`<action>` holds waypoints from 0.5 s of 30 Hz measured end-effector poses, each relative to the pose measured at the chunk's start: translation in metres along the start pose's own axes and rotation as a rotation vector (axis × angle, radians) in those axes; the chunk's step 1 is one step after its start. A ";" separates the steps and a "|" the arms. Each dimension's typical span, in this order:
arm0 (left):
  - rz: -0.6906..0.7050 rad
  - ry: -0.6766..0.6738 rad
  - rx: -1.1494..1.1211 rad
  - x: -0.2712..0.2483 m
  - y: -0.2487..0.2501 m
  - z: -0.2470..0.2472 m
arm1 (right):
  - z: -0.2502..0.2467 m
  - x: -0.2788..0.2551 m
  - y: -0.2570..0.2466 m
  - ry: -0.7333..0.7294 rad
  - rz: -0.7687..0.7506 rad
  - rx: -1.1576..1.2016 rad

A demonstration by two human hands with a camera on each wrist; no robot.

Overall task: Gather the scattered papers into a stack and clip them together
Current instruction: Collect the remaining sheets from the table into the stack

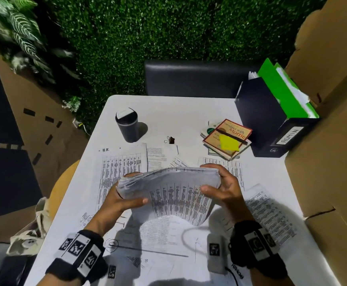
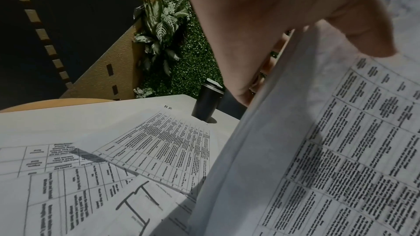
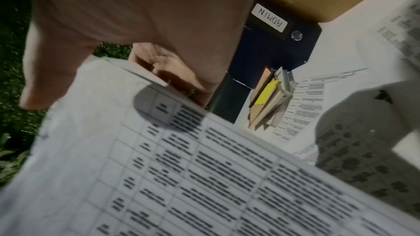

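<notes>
A thick stack of printed papers (image 1: 174,190) is lifted above the white table (image 1: 189,112), its near edge drooping. My left hand (image 1: 125,195) grips its left end, thumb on top, and my right hand (image 1: 222,182) grips its right end. The left wrist view shows the stack (image 2: 329,150) under my left hand's thumb (image 2: 363,24); the right wrist view shows the stack (image 3: 181,177) under my right hand (image 3: 159,24). Loose sheets (image 1: 121,168) lie scattered on the table beneath and around. A small black binder clip (image 1: 171,139) lies beyond the papers, untouched.
A black lidded cup (image 1: 127,125) stands at the far left of the table. Books with a yellow sticky note (image 1: 228,139) lie far right, next to a dark ADMIN binder (image 1: 271,124) with green folders. Cardboard boxes (image 1: 333,141) flank the right edge; a dark chair (image 1: 189,79) stands behind.
</notes>
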State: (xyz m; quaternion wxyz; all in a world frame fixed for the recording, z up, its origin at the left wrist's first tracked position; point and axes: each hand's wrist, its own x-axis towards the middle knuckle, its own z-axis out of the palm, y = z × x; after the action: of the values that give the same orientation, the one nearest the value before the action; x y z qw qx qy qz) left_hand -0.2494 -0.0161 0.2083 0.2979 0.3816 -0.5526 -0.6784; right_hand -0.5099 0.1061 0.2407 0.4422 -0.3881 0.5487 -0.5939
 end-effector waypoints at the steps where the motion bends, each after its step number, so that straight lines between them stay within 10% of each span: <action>1: -0.014 -0.005 0.002 0.002 -0.001 0.000 | 0.002 0.003 -0.005 0.007 -0.038 -0.006; 8: -0.127 0.065 -0.025 0.010 -0.027 0.003 | 0.029 0.011 -0.011 0.143 -0.182 0.026; 15: -0.241 0.110 0.030 0.010 -0.052 0.013 | 0.016 0.001 0.047 0.101 0.264 -0.175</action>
State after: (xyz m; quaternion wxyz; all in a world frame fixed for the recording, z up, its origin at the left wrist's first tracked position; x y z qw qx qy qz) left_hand -0.2649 -0.0068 0.1573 0.2383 0.4862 -0.4957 -0.6790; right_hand -0.4904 0.0998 0.1950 0.4526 -0.3195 0.6662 -0.4992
